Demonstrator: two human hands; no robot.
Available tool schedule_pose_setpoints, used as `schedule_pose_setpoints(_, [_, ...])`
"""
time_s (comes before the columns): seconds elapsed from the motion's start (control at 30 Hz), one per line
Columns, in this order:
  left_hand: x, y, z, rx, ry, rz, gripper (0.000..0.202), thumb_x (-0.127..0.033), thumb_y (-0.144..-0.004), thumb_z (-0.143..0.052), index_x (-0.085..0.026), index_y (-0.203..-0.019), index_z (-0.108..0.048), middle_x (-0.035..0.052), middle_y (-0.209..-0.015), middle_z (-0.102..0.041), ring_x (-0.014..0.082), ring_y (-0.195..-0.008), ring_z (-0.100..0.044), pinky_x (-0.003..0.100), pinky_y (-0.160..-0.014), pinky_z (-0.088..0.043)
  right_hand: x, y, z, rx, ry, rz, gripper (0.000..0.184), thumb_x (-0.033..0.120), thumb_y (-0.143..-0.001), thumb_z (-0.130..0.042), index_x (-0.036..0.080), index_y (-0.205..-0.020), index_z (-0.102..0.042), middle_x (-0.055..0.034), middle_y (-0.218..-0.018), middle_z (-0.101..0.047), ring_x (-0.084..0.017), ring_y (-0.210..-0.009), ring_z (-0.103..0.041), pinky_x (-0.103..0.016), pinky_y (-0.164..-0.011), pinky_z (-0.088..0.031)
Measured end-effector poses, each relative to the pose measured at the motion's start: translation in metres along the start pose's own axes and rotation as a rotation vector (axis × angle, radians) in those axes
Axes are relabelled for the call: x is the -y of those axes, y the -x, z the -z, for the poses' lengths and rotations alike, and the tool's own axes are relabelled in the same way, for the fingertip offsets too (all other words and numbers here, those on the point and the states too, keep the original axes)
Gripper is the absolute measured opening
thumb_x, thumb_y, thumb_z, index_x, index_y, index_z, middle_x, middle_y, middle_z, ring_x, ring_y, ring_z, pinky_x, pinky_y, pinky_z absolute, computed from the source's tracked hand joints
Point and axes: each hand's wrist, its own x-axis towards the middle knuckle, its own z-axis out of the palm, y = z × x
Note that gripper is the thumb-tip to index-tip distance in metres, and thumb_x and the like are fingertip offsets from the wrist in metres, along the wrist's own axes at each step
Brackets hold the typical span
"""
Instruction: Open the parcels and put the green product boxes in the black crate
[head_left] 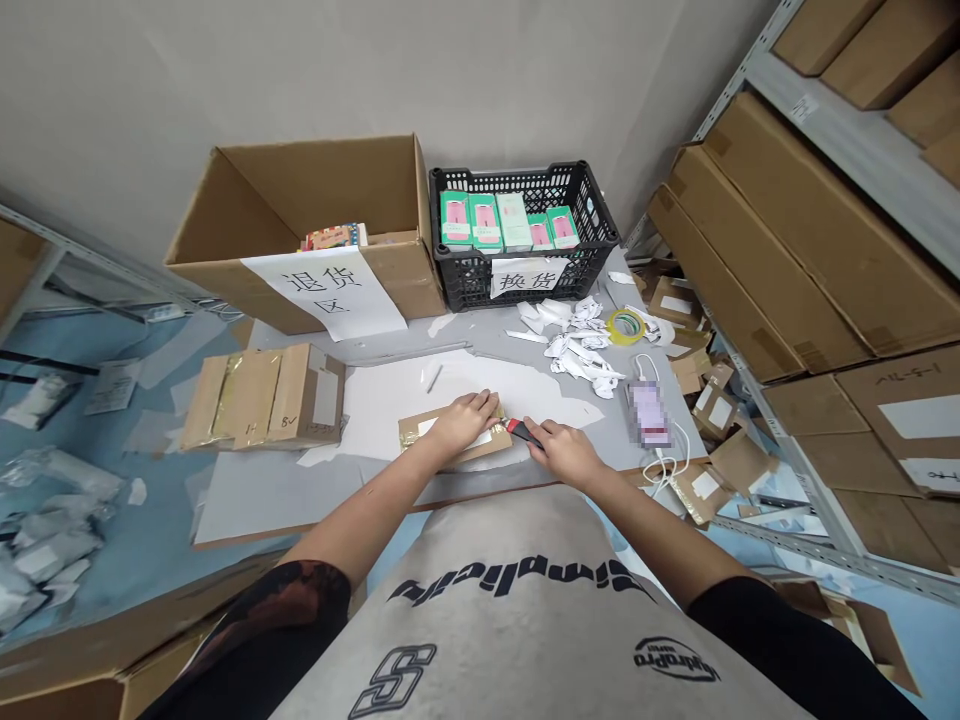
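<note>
A small flat cardboard parcel (413,428) with a white label lies on the grey table (285,490) in front of me. My left hand (466,418) rests flat on top of it, fingers stretched out, holding it down. My right hand (564,452) is closed round a red and black utility knife (520,430), whose tip touches the parcel's right end.
Three taped brown boxes (266,397) stand at the left. Behind are a large open carton (307,225) with a paper sign and a black crate (525,232) of green packets. Crumpled white paper (577,345), a tape roll (625,326) and a phone (649,414) on a cable lie at the right. Shelves of cartons (810,230) line the right side.
</note>
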Motion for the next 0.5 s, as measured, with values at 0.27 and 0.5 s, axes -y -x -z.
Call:
schedule_pose_setpoints(0.27, [0.000,0.008,-0.012,-0.130,-0.016,0.021,0.046,-0.042,-0.100,-0.043,-0.010,-0.133,-0.051,0.0208,-0.130,-0.061,0.0293,-0.120,-0.060,0.044,-0.102,-0.047,0.010,0.001,0.001,-0.030,0.116,-0.032,0.052,0.038,-0.101,-0.035,0.021,-0.150,-0.040,-0.0171,-0.115,-0.065,-0.027,-0.091,-0.065,-0.033,-0.073,-0.046])
schedule_pose_setpoints(0.5, [0.002,0.007,-0.014,-0.202,0.022,0.057,0.033,-0.042,-0.098,-0.049,-0.012,-0.107,-0.061,0.0220,-0.127,-0.064,0.0293,-0.113,-0.065,0.044,-0.099,-0.050,0.003,-0.005,0.002,-0.037,0.163,-0.016,0.052,0.038,-0.102,-0.032,0.020,-0.151,-0.037,-0.0178,-0.117,-0.064,-0.026,-0.091,-0.063,-0.032,-0.074,-0.045])
